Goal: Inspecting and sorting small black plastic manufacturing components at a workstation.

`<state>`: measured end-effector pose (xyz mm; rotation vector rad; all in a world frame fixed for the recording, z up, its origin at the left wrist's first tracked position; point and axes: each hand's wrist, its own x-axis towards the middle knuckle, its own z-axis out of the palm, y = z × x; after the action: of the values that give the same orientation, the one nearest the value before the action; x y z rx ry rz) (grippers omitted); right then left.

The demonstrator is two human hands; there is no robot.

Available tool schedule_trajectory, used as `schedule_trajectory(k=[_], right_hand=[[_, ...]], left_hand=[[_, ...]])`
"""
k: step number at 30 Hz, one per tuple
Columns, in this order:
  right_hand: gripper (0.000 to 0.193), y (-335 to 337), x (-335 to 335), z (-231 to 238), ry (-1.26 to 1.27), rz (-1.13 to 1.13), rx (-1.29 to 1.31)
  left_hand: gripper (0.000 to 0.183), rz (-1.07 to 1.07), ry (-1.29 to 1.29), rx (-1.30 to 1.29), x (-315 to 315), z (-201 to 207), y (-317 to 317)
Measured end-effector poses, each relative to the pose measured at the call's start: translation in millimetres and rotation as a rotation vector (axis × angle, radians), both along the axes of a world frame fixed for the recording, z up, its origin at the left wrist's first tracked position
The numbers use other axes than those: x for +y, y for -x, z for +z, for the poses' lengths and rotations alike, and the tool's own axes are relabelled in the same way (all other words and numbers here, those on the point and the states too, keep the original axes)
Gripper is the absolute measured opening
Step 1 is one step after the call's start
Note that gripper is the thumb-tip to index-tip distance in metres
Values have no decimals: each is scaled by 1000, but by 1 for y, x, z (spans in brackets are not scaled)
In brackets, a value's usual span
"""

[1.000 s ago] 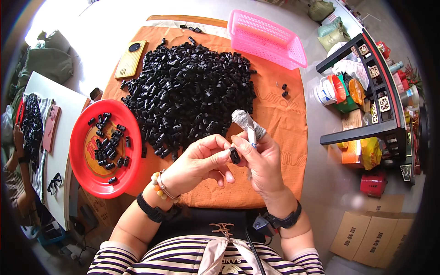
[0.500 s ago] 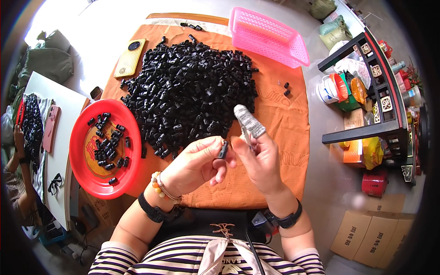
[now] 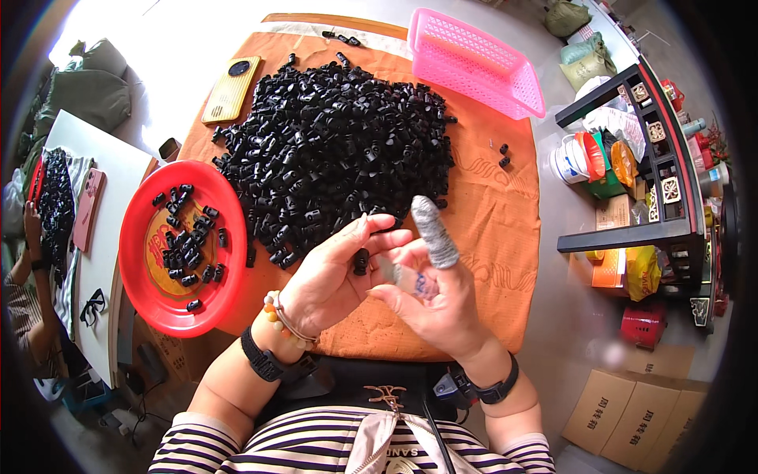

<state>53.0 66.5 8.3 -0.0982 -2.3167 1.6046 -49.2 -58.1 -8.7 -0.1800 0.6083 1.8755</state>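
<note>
My left hand [image 3: 328,268] is half curled over the near edge of a big heap of small black plastic pieces [image 3: 332,150]. One black piece [image 3: 361,262], shaped like a cord lock, rests against its fingers. Close beside it on the right, my right hand [image 3: 434,304] has its thumb and fingers apart, with no piece visible in it. A grey knitted sleeve [image 3: 434,233] covers its index finger, and pale wrapping [image 3: 412,280] shows around another finger, partly blurred. At the left, a red oval tray [image 3: 134,261] carries several more black pieces.
An orange cloth [image 3: 497,261] covers the table under the heap. A pink basket [image 3: 474,63] stands at the far right corner, a yellow phone [image 3: 230,91] at the far left. Two loose pieces [image 3: 504,156] lie right of the heap. A person's arm [image 3: 35,261] shows at the far left.
My hands have shifted: the right hand has opened its thumb away from its fingers, and the left has loosened from a pinch, the black piece now lower in its fingers. The view has moved slightly.
</note>
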Motion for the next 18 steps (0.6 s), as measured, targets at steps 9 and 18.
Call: schedule_trajectory(k=[9, 18], right_hand=[[68, 3, 6, -3, -72, -51, -7], [13, 1, 10, 9, 92, -106, -51]], left_hand=[[48, -92, -234, 93, 0, 6, -7], [27, -107, 80, 839, -5, 1, -1]])
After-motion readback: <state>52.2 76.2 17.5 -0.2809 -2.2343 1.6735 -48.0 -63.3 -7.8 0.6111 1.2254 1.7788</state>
